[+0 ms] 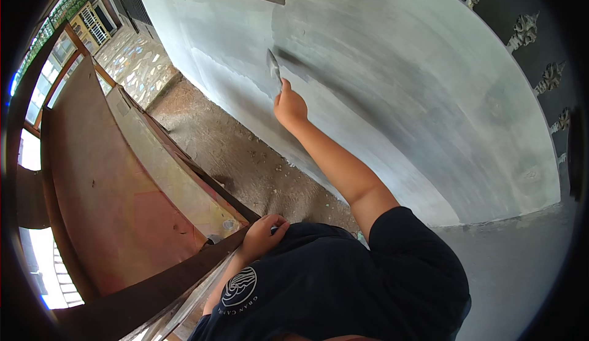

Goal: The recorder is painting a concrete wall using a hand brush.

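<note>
In my right hand (291,106) is a putty knife (273,64), its narrow metal blade pointing up and away from me. The blade is at the face of a wall (368,74) coated in pale grey and white; whether its edge touches cannot be told. My fist hides most of the handle. Down by my waist, my left hand (264,236) lies at the end of a dark brown wooden rail (184,272), with its fingers curled. Whether those fingers grip the rail is not plain.
On the left stands a large wooden-framed piece with a worn reddish-brown panel (115,180). Rough ground (221,143) runs between it and the wall. Stone paving (133,64) lies farther off. Ornate grey metal finials (524,32) appear beyond the wall's edge at the right.
</note>
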Action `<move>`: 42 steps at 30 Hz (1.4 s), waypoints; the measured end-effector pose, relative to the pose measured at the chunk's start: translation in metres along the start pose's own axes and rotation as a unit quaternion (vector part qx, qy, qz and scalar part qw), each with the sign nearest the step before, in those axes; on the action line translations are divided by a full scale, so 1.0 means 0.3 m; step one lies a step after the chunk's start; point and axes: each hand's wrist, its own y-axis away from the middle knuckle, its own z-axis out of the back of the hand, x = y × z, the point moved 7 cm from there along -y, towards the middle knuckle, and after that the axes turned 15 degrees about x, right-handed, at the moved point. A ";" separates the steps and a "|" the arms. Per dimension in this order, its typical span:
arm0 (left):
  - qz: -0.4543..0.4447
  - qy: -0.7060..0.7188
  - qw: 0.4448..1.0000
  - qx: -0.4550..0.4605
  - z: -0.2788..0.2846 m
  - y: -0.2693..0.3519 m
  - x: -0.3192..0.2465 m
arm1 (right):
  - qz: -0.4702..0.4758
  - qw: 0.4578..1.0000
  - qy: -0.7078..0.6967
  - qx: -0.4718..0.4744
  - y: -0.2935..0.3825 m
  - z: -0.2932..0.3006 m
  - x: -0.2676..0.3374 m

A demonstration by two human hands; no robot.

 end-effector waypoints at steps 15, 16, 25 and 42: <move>0.016 0.025 1.000 -0.002 0.001 0.001 0.006 | -0.139 0.949 -0.220 -0.176 0.488 -0.149 -0.306; 0.013 0.018 1.000 0.004 -0.001 -0.001 -0.003 | -0.119 0.957 -0.210 -0.161 0.476 -0.153 -0.268; -0.007 -0.010 1.000 0.029 -0.043 -0.002 -0.004 | -0.021 0.993 -0.101 -0.051 0.098 -0.024 -0.100; -0.029 -0.035 0.999 0.004 -0.014 0.008 -0.011 | -0.050 0.992 -0.086 -0.081 0.213 0.077 -0.088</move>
